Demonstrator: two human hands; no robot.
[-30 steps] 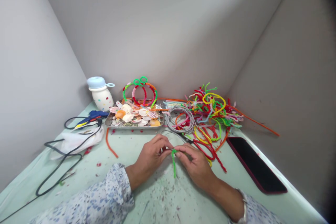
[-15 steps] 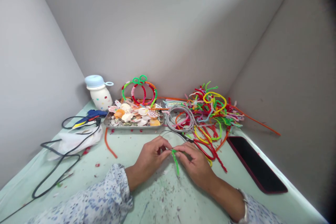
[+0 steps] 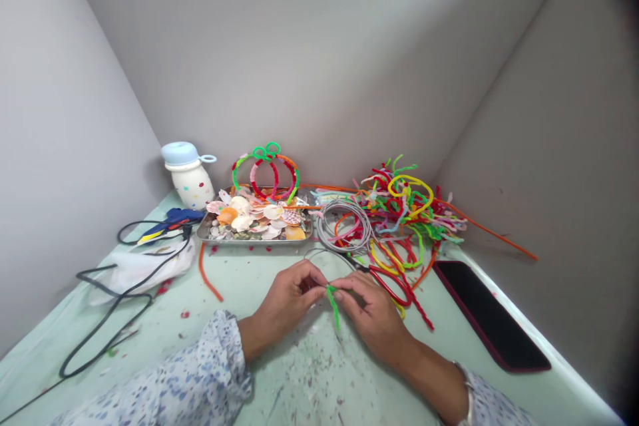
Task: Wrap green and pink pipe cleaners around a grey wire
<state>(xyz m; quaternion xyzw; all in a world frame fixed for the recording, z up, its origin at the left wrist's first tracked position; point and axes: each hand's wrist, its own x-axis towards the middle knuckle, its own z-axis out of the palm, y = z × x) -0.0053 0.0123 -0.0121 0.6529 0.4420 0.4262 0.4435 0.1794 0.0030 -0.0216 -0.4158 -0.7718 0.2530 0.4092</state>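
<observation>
the left hand (image 3: pixel 285 303) and the right hand (image 3: pixel 374 313) meet fingertip to fingertip over the bench (image 3: pixel 304 366), each with its grip pinched nearly closed, thumb against forefinger. between them they have hold of a short green pipe cleaner (image 3: pixel 335 309) by its upper end; the rest slants down below the grip, hanging just beside the right thumb. what the very tips cover is too small to tell.

just beyond the right grip lie scissors (image 3: pixel 360 267) with red handles, and past them a coil of grey wire (image 3: pixel 321 227). farther off, to the right beyond the grip, is a tangled heap of pipe cleaners (image 3: pixel 399 206) in many colours. a dark phone (image 3: pixel 492 316) lies well to the right of the grip.

beyond the grip and to its left, a metal tray (image 3: pixel 254 243) holds shells (image 3: pixel 243 221), with fuzzy rings (image 3: pixel 276 180) standing upright at its back. a white bottle (image 3: pixel 192 186) with a pale blue lid stands left of the tray. nearer, left of the grip, are an orange pipe cleaner (image 3: pixel 210 279) and a white plastic bag (image 3: pixel 137 266).
</observation>
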